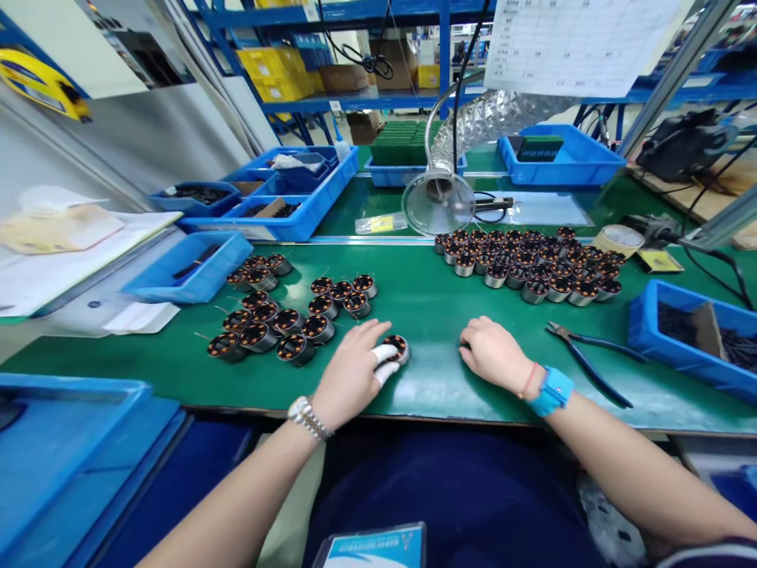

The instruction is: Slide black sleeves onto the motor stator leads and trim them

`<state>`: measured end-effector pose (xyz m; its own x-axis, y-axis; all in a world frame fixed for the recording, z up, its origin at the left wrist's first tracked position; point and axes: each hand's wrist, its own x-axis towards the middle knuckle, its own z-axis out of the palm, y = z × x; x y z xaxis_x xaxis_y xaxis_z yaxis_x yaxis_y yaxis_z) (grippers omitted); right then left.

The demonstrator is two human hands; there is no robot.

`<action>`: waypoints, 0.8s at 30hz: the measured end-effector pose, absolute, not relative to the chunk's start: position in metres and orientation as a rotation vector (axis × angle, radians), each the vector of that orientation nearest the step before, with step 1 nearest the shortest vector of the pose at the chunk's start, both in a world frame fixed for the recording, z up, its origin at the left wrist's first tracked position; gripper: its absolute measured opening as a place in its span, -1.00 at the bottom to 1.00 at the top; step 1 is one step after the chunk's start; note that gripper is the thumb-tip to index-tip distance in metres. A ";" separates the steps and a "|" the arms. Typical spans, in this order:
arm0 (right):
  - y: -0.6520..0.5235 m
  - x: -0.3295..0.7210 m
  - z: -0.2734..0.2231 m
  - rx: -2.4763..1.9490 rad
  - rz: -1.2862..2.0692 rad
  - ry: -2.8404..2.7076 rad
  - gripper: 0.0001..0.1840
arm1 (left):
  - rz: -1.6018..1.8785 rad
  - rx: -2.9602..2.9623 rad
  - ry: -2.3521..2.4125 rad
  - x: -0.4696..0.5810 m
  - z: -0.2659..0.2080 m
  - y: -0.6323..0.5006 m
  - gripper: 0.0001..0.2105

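Observation:
My left hand (pixel 355 364), with white finger covers on two fingertips and a watch at the wrist, is closed on a round motor stator (pixel 397 349). Copper windings show in the stator's metal ring, which is at the green tabletop; the fingers partly hide it. To the right, my right hand (pixel 495 353) is low over the table with its fingers curled in. Whatever may be between its fingertips is hidden. Left of my left hand stand loose stators (pixel 296 349), some with thin wires sticking out. A denser group of stators (pixel 535 264) stands beyond my right hand.
Cutting pliers (pixel 591 363) lie right of my right hand, beside a blue bin of dark parts (pixel 644 315). A clear funnel-shaped extraction hood (pixel 417 207) hangs at the back. More blue bins (pixel 233 272) stand at left. The table's front edge is close to my body.

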<state>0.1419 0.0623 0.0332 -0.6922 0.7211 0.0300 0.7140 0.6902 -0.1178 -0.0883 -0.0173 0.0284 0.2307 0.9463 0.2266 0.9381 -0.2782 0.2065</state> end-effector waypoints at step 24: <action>0.041 0.171 0.020 -1.184 1.455 -1.607 -0.84 | 0.725 1.870 1.507 -0.012 0.014 -0.023 -0.54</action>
<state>0.1711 0.0412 0.0196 -0.3736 0.9224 -0.0985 0.1895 -0.0280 -0.9815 -0.0120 -0.0231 0.0138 0.1976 0.9797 0.0332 0.6377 -0.1542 0.7547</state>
